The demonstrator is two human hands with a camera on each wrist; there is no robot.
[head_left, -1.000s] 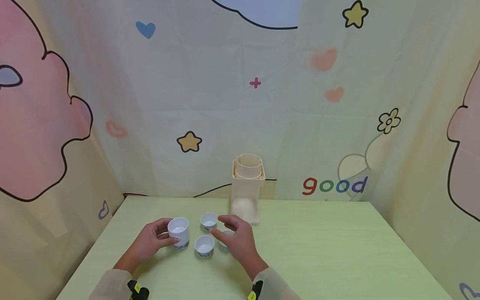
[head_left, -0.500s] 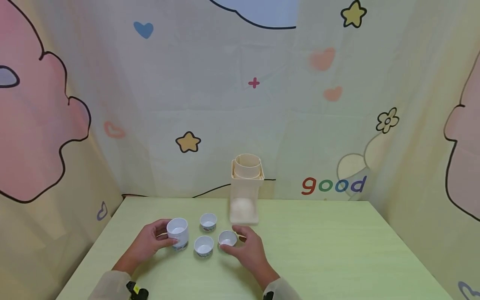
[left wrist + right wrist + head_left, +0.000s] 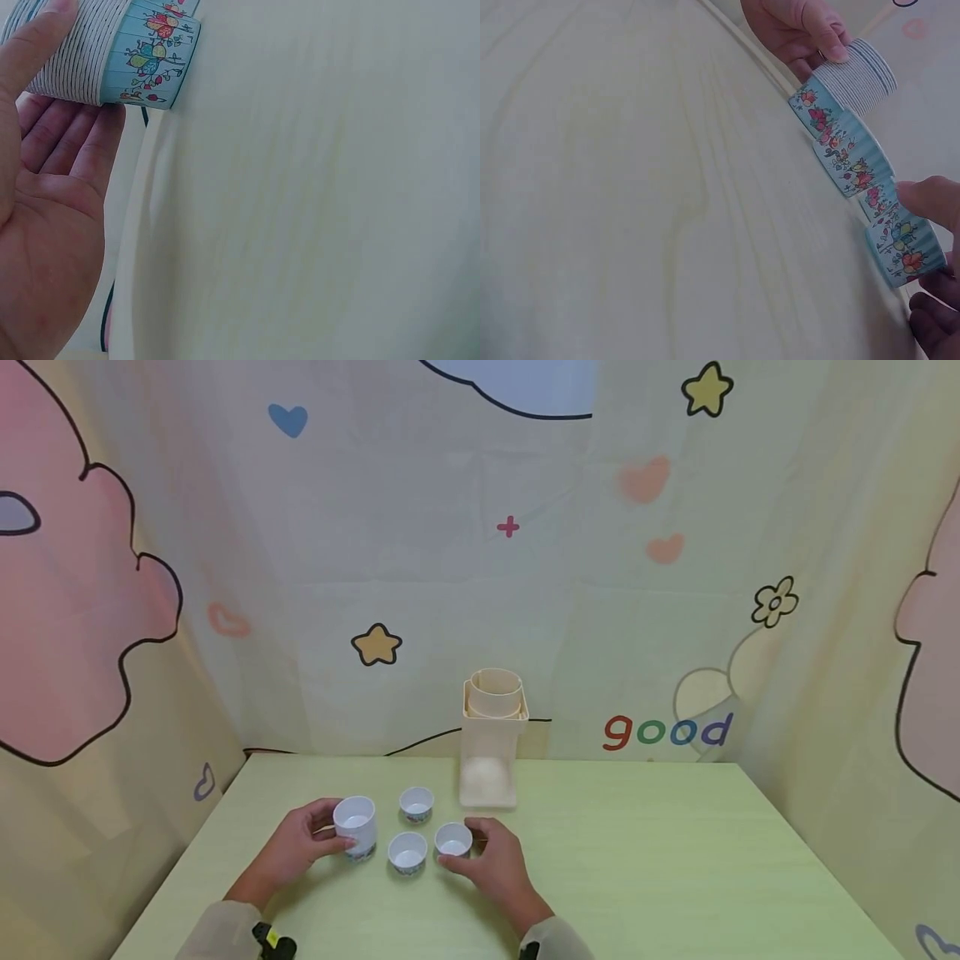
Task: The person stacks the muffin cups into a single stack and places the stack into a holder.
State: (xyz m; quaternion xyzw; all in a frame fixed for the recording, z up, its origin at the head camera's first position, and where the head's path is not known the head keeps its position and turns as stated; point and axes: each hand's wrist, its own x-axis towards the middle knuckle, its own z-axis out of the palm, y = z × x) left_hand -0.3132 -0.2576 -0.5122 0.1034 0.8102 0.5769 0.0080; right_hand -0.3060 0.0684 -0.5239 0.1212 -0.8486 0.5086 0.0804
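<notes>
A stack of nested paper cups (image 3: 355, 823) stands at the left in the head view, and my left hand (image 3: 307, 839) grips its side. The left wrist view shows the stack's ridged rims and blue flowered bottom cup (image 3: 150, 56) against the left hand (image 3: 52, 195). Three single paper cups stand mouth up to its right: a back cup (image 3: 416, 804), a front cup (image 3: 407, 852) and a right cup (image 3: 453, 840). My right hand (image 3: 498, 860) holds the right cup between thumb and fingers. In the right wrist view that cup (image 3: 906, 251) shows a blue flowered wall.
Behind the cups, a cream-coloured upright holder (image 3: 487, 743) with a round tube in its top stands near the table's back edge. The pale green table (image 3: 675, 852) extends to the right. A printed cloth (image 3: 450, 568) hangs behind it.
My right hand has drawn back from beside the back cup towards me and taken hold of the right cup. The left hand stays on the stack.
</notes>
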